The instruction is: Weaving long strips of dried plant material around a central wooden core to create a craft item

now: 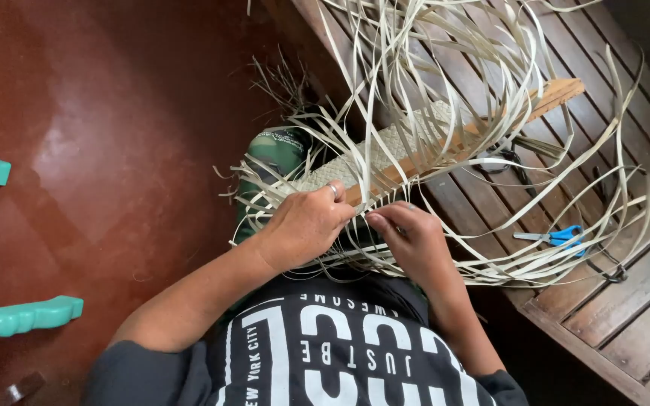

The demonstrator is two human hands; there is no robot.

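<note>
Left hand: the left hand (306, 224) rests on the near end of the woven strip (385, 146), fingers curled and pinched shut on the loose pale strands (490, 90) at the weaving edge; a ring shows on one finger.
Right hand: the right hand (409, 234) sits just beside the left, fingertips closed on a few of the same strands where they cross.
Woven strip: a narrow flat mat of plaited leaf, lying along a wooden board (554, 94) that runs diagonally from the person's knee up across the table (641, 301); its finished part is tight, and the near end fans out into unwoven strands.
Handling: the strands look light, thin and springy, likely to bend freely but crease or split if folded hard; they seem smooth enough to slip, so a hold close to the last crossing looks safest. The plaited part looks firmer and can take a flat press.
Scissors: blue-handled scissors (558, 237) lie on the table slats, to the right of the hands, under some trailing strands.
Containers: none in view; nothing is held in anything.
Floor: a red-brown floor (99, 150) on the left, with turquoise furniture parts (20, 317) at the edge.
</note>
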